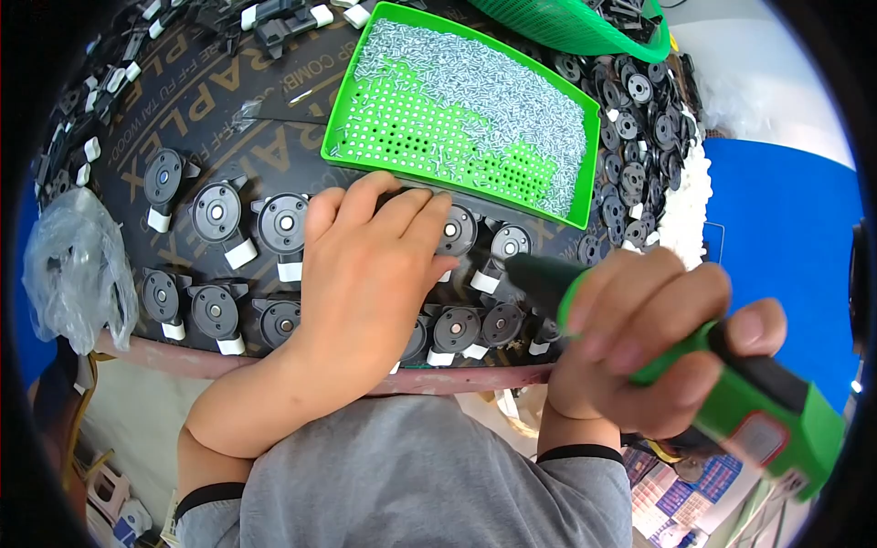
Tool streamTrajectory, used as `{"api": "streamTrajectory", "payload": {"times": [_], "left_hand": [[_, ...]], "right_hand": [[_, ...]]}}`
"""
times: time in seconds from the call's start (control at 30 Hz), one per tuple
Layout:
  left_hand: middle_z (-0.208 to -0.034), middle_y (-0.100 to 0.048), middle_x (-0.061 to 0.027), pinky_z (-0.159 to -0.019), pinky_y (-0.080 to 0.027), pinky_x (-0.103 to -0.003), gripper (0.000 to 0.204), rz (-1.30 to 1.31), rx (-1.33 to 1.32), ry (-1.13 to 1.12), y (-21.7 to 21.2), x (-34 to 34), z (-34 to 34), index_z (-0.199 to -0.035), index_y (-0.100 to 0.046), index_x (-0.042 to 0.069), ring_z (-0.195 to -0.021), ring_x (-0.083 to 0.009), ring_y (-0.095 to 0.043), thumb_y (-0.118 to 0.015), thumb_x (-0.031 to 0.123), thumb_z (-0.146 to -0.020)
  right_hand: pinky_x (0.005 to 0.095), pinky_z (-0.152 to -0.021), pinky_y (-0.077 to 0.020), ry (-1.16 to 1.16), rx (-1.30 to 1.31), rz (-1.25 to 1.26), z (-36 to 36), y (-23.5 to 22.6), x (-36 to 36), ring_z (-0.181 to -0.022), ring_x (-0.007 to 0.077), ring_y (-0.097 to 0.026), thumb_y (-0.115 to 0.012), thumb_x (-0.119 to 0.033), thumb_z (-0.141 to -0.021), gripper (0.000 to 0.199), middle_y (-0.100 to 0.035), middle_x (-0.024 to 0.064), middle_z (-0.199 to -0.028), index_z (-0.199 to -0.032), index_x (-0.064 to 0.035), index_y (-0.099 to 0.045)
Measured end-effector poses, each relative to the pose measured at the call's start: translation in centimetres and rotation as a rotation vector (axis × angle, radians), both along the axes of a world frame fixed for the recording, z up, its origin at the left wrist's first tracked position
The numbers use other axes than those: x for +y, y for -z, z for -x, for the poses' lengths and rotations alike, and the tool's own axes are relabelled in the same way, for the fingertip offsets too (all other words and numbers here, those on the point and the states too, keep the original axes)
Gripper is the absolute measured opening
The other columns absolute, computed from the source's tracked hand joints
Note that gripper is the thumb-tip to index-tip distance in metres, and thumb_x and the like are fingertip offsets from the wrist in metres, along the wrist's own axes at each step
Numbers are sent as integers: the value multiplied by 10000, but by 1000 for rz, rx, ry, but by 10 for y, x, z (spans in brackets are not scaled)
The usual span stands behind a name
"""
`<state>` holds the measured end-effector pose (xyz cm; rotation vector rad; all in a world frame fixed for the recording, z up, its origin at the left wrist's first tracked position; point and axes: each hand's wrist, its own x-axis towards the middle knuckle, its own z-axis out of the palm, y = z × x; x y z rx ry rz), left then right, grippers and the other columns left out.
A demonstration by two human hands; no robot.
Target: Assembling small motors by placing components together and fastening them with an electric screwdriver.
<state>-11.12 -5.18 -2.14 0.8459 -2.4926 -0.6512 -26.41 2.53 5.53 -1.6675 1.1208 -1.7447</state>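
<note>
One black printed worktop (228,119) carries two rows of black disc assemblies (216,215) with white tabs. A green perforated tray (365,128) sits behind the upper row. Near that row's right end, one disc assembly (510,241) lies just beside the nose of a green-and-black power screwdriver (722,393).

Possible faults, by size of the item concerned:

- Tray: its front edge lies close to the left hand (365,256). A forward push of the fingers could nudge it and scatter contents.
- Screwdriver: the tool is inclined and blurred. A nose applied off-axis could skid across the disc toward the left thumb, which points to that side.
- Disc assemblies: no clamp is visible. Side load or driving torque could turn a part or knock it against its close neighbours.
- Silver screws (512,82): one spilled from the tray could lodge beneath an assembly and tilt it.

Grip status: the right hand (639,329) is closed around the screwdriver body, fingers curled behind the nose. Trigger pressure and nose contact cannot be determined. The left hand is palm down, fingers slightly parted, spanning the middle of the upper row; it conceals whatever lies beneath, so its hold cannot be confirmed.
</note>
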Motion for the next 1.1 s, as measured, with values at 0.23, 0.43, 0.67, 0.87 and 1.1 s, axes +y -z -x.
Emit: {"api": "streamTrajectory", "payload": {"times": [0.23,0.43,0.67,0.87,1.1], "left_hand": [[-1166,-692,-44,-942,-377,-413,472,-16,31,-10,4,1,1,-1182,-677,71,-1121,-252,-576,-788,168,-733],[-1086,-692,-59,-932,-385,-402,448,22,57,-8,4,1,4,-1123,-685,27,-1097,-252,-570,-778,184,-714],[-1022,-703,-61,-915,-394,-391,433,27,52,-11,4,0,5,-1101,-685,21,-1065,-246,-585,-776,156,-700],[-1064,-698,-55,-916,-391,-390,453,116,21,-58,3,4,5,-1117,-672,17,-1099,-241,-580,-780,170,-704],[-1097,-691,-41,-905,-394,-394,418,186,28,-98,-19,-1,-6,-1173,-689,83,-1076,-232,-593,-773,211,-785]], "right_hand": [[329,-469,-474,118,15,-85,-13,18,-2,-511,167,-497,-629,-262,-990,314,-526,44,-663,-1196,-154,-417],[330,-474,-471,136,7,-126,-11,20,-9,-514,169,-493,-613,-214,-997,259,-515,49,-661,-1128,-138,-403],[335,-490,-479,139,45,-91,-2,24,-8,-553,185,-517,-599,-188,-999,247,-514,84,-677,-1142,-111,-412],[331,-576,-458,260,7,141,35,-5,-4,-582,146,-467,-505,-146,-1019,173,-457,24,-695,-1189,-121,-482],[383,-630,-503,542,8,-4,62,33,-25,-618,178,-534,-566,-33,-977,228,-525,74,-722,-1163,-43,-435]]}}
